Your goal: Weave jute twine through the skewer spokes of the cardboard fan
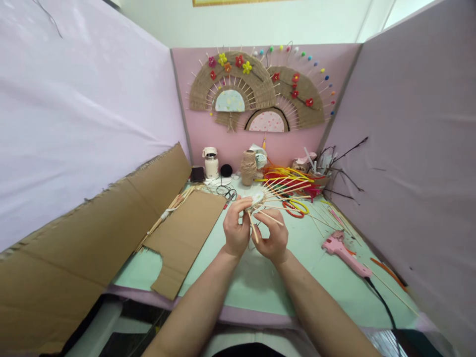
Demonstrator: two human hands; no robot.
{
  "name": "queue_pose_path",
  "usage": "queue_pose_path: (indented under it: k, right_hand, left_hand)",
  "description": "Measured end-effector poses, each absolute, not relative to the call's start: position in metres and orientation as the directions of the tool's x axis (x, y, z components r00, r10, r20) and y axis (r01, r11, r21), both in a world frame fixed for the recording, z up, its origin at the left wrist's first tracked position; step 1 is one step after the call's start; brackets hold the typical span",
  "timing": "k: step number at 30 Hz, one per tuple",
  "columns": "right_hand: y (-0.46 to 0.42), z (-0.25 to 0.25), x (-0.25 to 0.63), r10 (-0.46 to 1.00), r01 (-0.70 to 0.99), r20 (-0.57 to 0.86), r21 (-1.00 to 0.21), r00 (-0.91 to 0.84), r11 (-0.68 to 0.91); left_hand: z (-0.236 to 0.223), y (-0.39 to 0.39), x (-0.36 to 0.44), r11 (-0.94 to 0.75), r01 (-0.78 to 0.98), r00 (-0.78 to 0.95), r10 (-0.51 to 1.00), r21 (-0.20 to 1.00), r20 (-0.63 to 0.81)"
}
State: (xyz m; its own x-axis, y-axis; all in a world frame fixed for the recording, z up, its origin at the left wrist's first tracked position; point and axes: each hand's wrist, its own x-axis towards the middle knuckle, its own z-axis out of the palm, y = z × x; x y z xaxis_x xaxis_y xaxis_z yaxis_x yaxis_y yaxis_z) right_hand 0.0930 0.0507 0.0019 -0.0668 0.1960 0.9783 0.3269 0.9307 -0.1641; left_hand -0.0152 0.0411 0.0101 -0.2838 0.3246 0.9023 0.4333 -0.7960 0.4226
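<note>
1. Head view, with the clock centred on the hands and twelve toward the back panel: a small pale patterned half-round fan frame with radiating wooden sticks (257, 199) is held above the mint-green tabletop (253, 292), its sticks spread mostly between one and four o'clock.
2. Its rounded base is grasped by the fingers of the left hand (238, 225). The fingers of the right hand (273, 237) are curled beside the lower sticks; whether anything thin is pinched there cannot be told.
3. At half past one, a tangled bundle of red, orange and yellow strands (286, 174) is seen behind the stick tips; these could be snagged if the frame were pushed forward.
4. Red-and-yellow-handled scissors (295, 208) are seen at three o'clock, and could be knocked by a lowered stick.
5. Sticks might be bent or loosened by uneven finger pressure near the base.
6. At four o'clock lies a pink plastic glue gun (345, 255); it could be nudged by a wide swing of the right forearm.
</note>
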Motion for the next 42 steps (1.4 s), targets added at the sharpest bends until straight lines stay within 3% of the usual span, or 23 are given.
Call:
queue_pose_path:
  k: [16,22,28,32,36,42]
  right_hand:
    - [0.048,0.005,0.093,0.184,0.343,0.981,-0.155,-0.055,0.927]
    - [0.049,0.002,0.091,0.242,0.239,0.97,-0.234,-0.003,0.942]
    - [0.049,0.004,0.092,0.228,0.318,0.969,-0.188,-0.093,0.929]
    - [0.047,0.004,0.093,0.228,0.324,0.973,-0.207,-0.028,0.923]
    - [0.051,0.003,0.09,0.325,0.327,0.942,-0.334,0.085,0.884]
    - [0.069,0.001,0.088,0.675,0.165,0.718,-0.696,0.17,0.698]
  left_hand:
    - [0.006,0.04,-0.016,-0.792,0.501,-0.206,0.282,0.349,0.937]
    - [0.005,0.041,-0.016,-0.781,0.456,-0.267,0.338,0.427,0.903]
    - [0.003,0.041,-0.017,-0.788,0.437,-0.266,0.348,0.434,0.899]
    - [0.0,0.044,-0.017,-0.757,0.358,-0.347,0.435,0.546,0.831]
    - [-0.001,0.049,-0.016,-0.711,0.167,-0.455,0.559,0.683,0.693]
    - [-0.002,0.052,-0.013,-0.65,-0.016,-0.467,0.677,0.76,0.569]
